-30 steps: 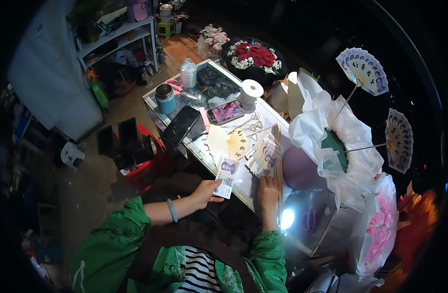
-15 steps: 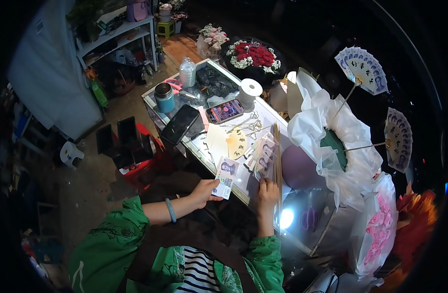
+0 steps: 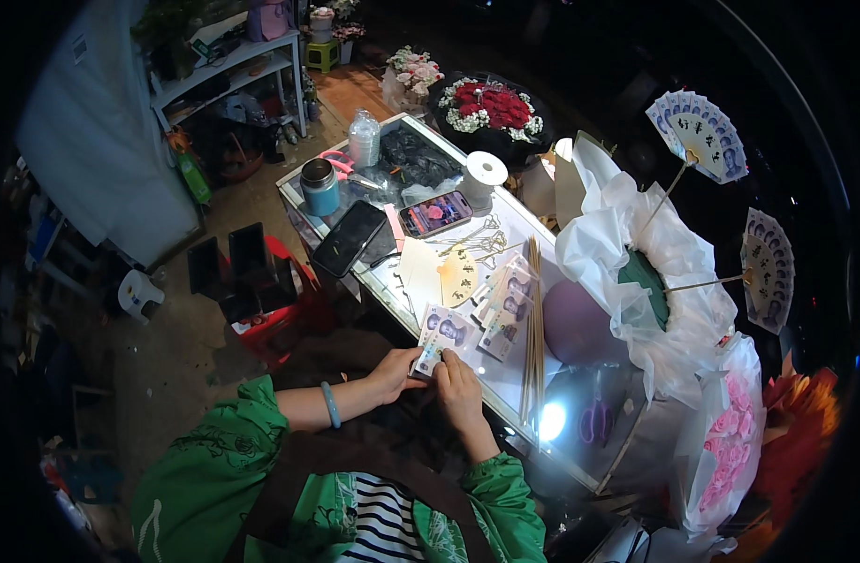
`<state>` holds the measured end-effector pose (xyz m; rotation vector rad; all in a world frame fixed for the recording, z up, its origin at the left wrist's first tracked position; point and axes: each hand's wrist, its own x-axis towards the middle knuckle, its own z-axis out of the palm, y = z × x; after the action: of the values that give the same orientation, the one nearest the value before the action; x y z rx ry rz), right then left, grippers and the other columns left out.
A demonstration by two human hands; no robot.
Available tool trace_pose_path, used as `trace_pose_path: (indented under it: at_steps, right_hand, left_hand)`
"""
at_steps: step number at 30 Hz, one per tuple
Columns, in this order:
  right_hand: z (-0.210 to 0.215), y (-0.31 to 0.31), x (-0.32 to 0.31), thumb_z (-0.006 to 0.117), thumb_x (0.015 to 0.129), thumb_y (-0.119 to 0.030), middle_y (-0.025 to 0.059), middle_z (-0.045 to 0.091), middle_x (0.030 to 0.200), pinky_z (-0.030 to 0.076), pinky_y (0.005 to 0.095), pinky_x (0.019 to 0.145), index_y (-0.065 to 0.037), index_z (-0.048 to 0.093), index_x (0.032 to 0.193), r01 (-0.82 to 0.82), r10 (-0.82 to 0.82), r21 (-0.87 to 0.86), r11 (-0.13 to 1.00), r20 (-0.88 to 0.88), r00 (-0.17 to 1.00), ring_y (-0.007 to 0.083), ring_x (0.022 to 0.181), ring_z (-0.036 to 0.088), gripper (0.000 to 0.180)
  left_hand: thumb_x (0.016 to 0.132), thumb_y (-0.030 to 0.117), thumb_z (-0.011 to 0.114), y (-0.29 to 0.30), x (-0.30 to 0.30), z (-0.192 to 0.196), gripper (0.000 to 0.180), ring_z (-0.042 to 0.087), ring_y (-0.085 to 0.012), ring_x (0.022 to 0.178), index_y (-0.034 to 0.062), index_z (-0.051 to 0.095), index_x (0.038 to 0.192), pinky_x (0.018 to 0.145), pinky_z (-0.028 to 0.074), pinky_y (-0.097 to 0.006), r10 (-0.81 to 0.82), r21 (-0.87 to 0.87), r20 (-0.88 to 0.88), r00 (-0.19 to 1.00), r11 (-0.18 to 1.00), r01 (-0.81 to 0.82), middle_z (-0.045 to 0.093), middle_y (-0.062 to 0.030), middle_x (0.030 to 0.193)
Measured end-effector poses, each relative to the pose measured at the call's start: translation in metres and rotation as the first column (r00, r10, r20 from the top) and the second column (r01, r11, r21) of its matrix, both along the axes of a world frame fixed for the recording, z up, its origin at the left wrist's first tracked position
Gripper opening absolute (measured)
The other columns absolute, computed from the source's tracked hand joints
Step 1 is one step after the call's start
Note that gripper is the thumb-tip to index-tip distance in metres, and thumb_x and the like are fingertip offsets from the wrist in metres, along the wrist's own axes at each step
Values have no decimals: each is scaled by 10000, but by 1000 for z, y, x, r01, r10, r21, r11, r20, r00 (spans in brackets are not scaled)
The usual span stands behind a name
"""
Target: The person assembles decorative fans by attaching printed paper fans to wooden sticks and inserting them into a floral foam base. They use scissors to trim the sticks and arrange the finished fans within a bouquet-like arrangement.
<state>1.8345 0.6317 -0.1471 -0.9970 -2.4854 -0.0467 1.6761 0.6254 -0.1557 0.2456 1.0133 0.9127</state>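
Near the table's front edge, my left hand (image 3: 393, 375) grips purple-grey banknotes (image 3: 433, 342), its thumb lying over their lower end. My right hand (image 3: 459, 390) has its fingers pressed together on the lower right part of these notes, where two notes overlap at a slant. Just beyond lie more loose banknotes (image 3: 508, 314) in an overlapping row on the table. A cream fan-shaped paper piece (image 3: 457, 278) with dark writing rests left of them. Thin wooden sticks (image 3: 531, 347) lie in a bundle to their right.
A phone with a lit screen (image 3: 436, 214), a dark tablet (image 3: 349, 239), a blue jar (image 3: 319, 191) and a white spool (image 3: 486, 173) occupy the table (image 3: 580, 477). On the right, white wrapping (image 3: 589, 246) surrounds green foam with banknote fans (image 3: 700, 136) on sticks. Purple scissors (image 3: 595, 421) lie near the bright light.
My right hand has moved left from the loose row of banknotes to the notes in my left hand. A second note now shows, overlapping the first there. The left hand has barely moved.
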Motion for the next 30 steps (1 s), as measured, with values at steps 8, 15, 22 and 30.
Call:
trace_pose_path:
  at_steps: [8, 15, 22, 30]
  right_hand:
    - [-1, 5, 0, 541, 745, -84, 205, 543, 1144, 463, 373, 847, 3, 514, 965, -18, 19, -14, 1000, 47, 999, 319, 1046, 552, 238]
    - [0, 4, 0, 535, 749, -82, 200, 545, 1141, 462, 368, 859, 2, 514, 966, -44, 45, -21, 999, 51, 998, 314, 1062, 548, 234]
    - [20, 0, 5, 640, 718, -151, 170, 557, 1110, 457, 382, 789, 13, 530, 1039, -28, 17, -152, 988, -77, 997, 315, 964, 559, 377]
    - [12, 41, 49, 621, 730, -161, 105, 584, 1042, 422, 391, 802, -21, 592, 1015, 409, -417, 94, 908, 88, 905, 281, 908, 550, 319]
  left_hand:
    - [940, 274, 423, 0, 0, -4, 298, 596, -156, 878, 48, 592, 1036, 720, 509, -335, 12, 31, 15, 1000, 999, -12, 625, -62, 966]
    - [939, 271, 438, -1, 2, -8, 285, 593, -146, 854, 52, 597, 1027, 698, 507, -318, 3, 41, -54, 999, 999, -1, 623, -52, 945]
    - [946, 264, 450, -3, 3, -13, 290, 615, -159, 839, 31, 581, 1057, 695, 531, -293, -10, 94, -94, 996, 995, 19, 630, -72, 950]
    - [951, 290, 440, -3, 5, -10, 338, 622, -181, 878, 10, 560, 1098, 713, 542, -312, -38, 90, -173, 984, 994, 55, 627, -94, 982]
